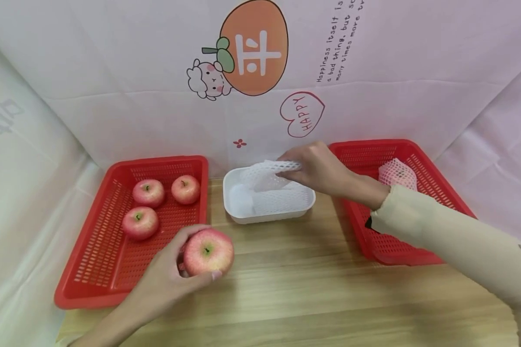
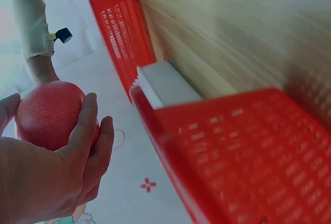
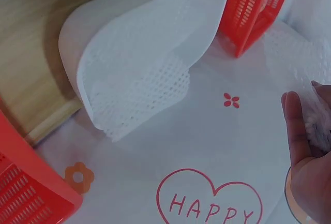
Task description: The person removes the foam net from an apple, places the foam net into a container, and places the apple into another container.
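In the head view my left hand [image 1: 173, 270] grips a red-and-yellow apple [image 1: 209, 253] over the table, beside the left basket. The left wrist view shows the same apple [image 2: 49, 115] with fingers curled round it. My right hand [image 1: 319, 168] pinches a white foam net sleeve [image 1: 271, 166] above the white tray [image 1: 236, 212]. More white foam netting [image 1: 282, 200] lies in that tray. Close up in the right wrist view, the held net [image 3: 297, 58] hangs from the fingers, and netting [image 3: 150, 89] pokes over the tray's rim.
At left, a red basket [image 1: 117, 296] holds three bare apples [image 1: 148, 193]. Another red basket [image 1: 399, 260] at right contains an apple in a pink foam net [image 1: 398, 174], partly behind my right forearm. A printed white cloth [image 1: 156, 120] stands behind the wooden table [image 1: 295, 289].
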`<state>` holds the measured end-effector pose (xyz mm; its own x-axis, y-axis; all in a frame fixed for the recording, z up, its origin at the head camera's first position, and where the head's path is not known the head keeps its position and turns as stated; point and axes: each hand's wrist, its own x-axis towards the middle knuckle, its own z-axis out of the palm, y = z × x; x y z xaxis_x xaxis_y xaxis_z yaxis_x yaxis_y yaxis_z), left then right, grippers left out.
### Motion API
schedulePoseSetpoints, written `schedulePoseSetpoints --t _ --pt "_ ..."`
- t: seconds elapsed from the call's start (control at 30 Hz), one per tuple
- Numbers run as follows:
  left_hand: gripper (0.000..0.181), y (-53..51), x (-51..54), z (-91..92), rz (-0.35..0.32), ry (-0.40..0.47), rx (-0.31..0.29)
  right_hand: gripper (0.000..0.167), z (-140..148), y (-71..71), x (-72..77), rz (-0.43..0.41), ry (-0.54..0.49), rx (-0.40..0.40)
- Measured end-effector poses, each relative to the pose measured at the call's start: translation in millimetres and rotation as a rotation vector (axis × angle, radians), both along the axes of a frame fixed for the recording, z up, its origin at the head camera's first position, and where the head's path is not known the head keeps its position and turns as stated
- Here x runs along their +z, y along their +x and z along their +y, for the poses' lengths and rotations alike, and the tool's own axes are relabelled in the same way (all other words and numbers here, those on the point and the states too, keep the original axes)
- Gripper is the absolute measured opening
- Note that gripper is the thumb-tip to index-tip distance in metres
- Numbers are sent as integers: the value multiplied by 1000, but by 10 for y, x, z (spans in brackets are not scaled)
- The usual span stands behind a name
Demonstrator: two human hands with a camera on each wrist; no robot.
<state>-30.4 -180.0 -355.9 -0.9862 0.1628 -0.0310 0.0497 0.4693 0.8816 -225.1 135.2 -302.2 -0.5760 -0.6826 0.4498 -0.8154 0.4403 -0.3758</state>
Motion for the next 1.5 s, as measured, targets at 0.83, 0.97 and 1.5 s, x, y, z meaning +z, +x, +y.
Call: schedulePoseSetpoints --t 0.83,0.97,1.5 --pt "81 -325 388 -452 -119 -201 99 33 -490 -606 -347 -255 190 -180" --pt "89 -428 395 -546 -156 -185 96 33 -569 -643 -414 -278 217 -193" --pt "99 -928 214 -695 -276 -204 90 33 -742 -683 -737 -200 356 -225"
